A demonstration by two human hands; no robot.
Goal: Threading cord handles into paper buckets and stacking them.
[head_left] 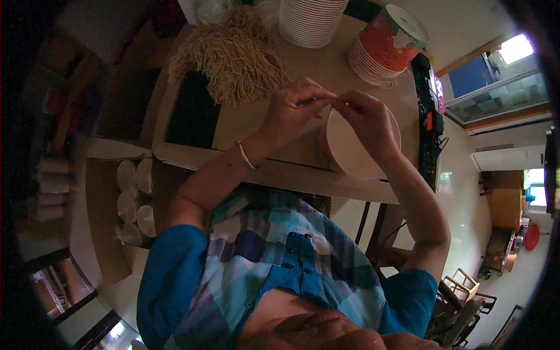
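Note:
Both hands meet above the table, fingertips almost touching at the far left rim of a white-lined paper bucket [364, 146]. My left hand [297, 105] is closed in a pinch, and a pale bracelet circles its wrist. My right hand [370, 119] reaches over the bucket's mouth, its thumb and fingers also pinched together. Whatever lies between the fingertips is too small to make out. The bucket sits tilted near the table's front edge, with an orange-red outside. Beyond my left hand lies a heap of tan twisted cords [233, 58].
At the back stand a stack of white paper buckets [309, 23] and a stack of orange-red printed buckets [385, 46]. A dark panel [192, 114] lies at the table's left. Dark equipment with cables [429, 116] lines the right edge. A cardboard box [105, 216] holds several wrapped white rolls or cups.

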